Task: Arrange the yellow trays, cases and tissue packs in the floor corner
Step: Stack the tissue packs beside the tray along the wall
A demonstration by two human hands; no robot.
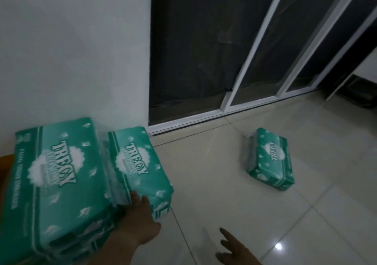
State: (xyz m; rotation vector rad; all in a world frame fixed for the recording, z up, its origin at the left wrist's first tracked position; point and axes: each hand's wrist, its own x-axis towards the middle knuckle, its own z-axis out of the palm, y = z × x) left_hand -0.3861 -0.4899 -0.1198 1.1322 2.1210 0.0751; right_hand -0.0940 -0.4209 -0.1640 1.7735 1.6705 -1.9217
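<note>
Fingers of the right hand point(234, 250) show at the bottom edge, spread and holding nothing, one pointing out over the pale floor tiles point(306, 213). The left hand point(140, 222) lies flat against the near end of a green tissue pack point(138, 168), fingers open rather than clamped around it. That pack sits touching a taller stack of tissue packs point(55, 185) (same green wrapper, "TRECY" printed on top) against the white wall point(71, 50). A third tissue pack point(270, 158) lies alone, well apart to the right, before the dark sliding door point(193, 50).
</note>
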